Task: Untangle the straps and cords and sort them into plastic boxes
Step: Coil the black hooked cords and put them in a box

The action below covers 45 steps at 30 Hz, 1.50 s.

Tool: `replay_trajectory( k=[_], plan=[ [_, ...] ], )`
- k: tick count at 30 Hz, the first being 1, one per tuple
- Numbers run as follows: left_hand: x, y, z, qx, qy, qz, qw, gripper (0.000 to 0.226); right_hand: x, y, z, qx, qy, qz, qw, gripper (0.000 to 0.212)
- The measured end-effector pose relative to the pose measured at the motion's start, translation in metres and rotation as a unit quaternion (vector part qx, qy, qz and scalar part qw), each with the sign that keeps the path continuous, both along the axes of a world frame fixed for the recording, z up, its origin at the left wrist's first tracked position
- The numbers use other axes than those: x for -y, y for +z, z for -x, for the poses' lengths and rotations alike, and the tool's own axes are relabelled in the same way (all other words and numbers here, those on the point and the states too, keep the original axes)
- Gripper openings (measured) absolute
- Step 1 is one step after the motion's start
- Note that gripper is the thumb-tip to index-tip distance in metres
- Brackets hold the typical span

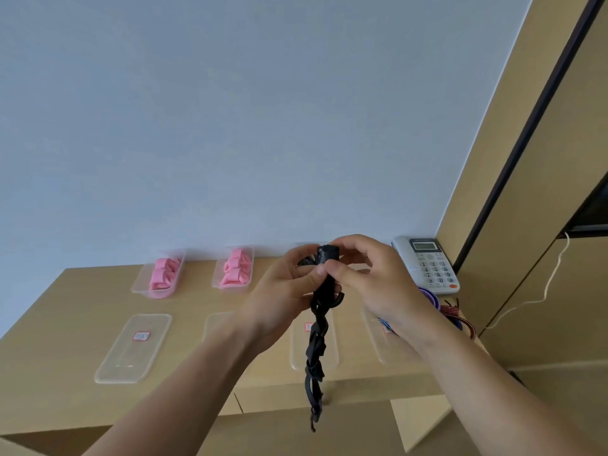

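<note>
— What's in the boxes at the back of the worktop (65,307)?
— Rolled pink straps (163,273) fill the left box (137,286), and there are more in the second box (215,283) beside it. Nearer us a clear tray (131,348) lies flat, just a label on it.
— And the black strap (317,340)?
— Hanging twisted over the worktop's front edge. The left hand (289,287) curls its fingers round the top end, and the right hand (365,278) pinches that same end between thumb and fingers
</note>
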State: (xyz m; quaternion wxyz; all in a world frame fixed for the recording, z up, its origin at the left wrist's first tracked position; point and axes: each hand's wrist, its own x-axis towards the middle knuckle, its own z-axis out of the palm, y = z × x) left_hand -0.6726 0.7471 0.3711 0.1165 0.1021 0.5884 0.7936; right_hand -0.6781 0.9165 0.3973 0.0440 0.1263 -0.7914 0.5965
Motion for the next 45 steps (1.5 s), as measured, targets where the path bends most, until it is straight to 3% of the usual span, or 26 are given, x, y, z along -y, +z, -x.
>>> replay_trajectory(
  k=[6, 9, 13, 16, 19, 24, 31, 35, 40, 45],
  plan=[
    [0.000, -0.009, -0.006, 0.023, -0.007, -0.008, 1.000, 0.039, 0.002, 0.001, 0.008, 0.009, -0.001, 0.030, 1.000, 0.013],
    [0.001, -0.015, -0.008, 0.026, -0.020, -0.005, 0.999, 0.038, 0.005, 0.001, 0.013, 0.020, -0.022, 0.093, 0.995, 0.012],
    [0.004, -0.016, -0.009, 0.003, -0.016, 0.046, 0.999, 0.034, 0.007, -0.001, 0.021, 0.032, -0.037, 0.142, 0.989, 0.013],
    [0.005, -0.019, -0.009, 0.020, -0.009, 0.052, 0.998, 0.030, 0.010, 0.000, 0.024, 0.022, -0.039, 0.133, 0.990, 0.022],
    [0.008, -0.021, -0.008, 0.044, -0.004, 0.022, 0.999, 0.025, 0.011, 0.000, 0.026, 0.039, -0.023, 0.132, 0.990, 0.021],
    [0.010, -0.020, -0.003, 0.053, 0.042, 0.054, 0.996, 0.016, 0.010, -0.001, 0.027, 0.052, -0.013, 0.146, 0.988, 0.020],
    [0.004, -0.024, -0.010, 0.134, 0.020, 0.007, 0.991, 0.025, 0.016, -0.002, 0.028, -0.051, -0.096, 0.089, 0.990, 0.030],
    [0.003, -0.018, -0.008, 0.158, 0.010, -0.008, 0.987, 0.031, 0.021, -0.010, 0.016, -0.128, -0.082, 0.066, 0.986, 0.031],
    [0.006, -0.013, -0.001, 0.180, 0.014, -0.055, 0.982, 0.055, 0.018, -0.024, -0.002, -0.255, -0.030, 0.018, 0.966, 0.032],
    [0.010, -0.008, 0.009, 0.121, 0.011, -0.058, 0.991, 0.026, 0.013, -0.046, -0.018, -0.327, 0.017, -0.091, 0.940, 0.031]
  ],
)
